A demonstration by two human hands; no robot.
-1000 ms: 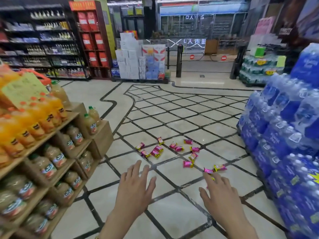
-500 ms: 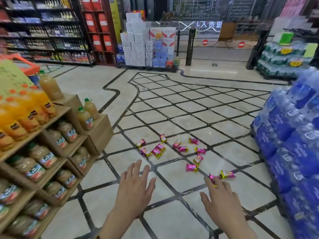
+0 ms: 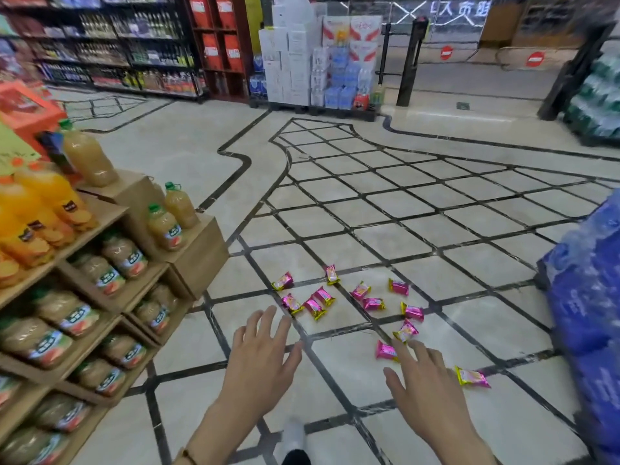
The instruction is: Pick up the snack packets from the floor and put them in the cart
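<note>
Pink foil shows at the forefinger tip of the right hand (image 3: 422, 380), where the nearest packet (image 3: 385, 351) lies on the floor (image 3: 188, 344); whether finger and wrapper touch cannot be told. This hand reaches forward palm down, fingers straight and spread, holding nothing. A yellow-edged packet (image 3: 472, 377) lies just beside it on its right, and a tilted packet (image 3: 406, 331) just beyond the fingertips. The left hand (image 3: 261, 357) is stretched out the same way, palm down, fingers apart and empty, with three packets (image 3: 314, 308) bunched just past its fingertips. The other snack packets (image 3: 373, 304) lie scattered farther out across the dark-lined tiles. A white shoe (image 3: 293, 437) shows between the forearms. Wooden shelves of juice bottles (image 3: 110, 273) stand to the left, and blue-wrapped water packs (image 3: 587, 297) to the right.
</note>
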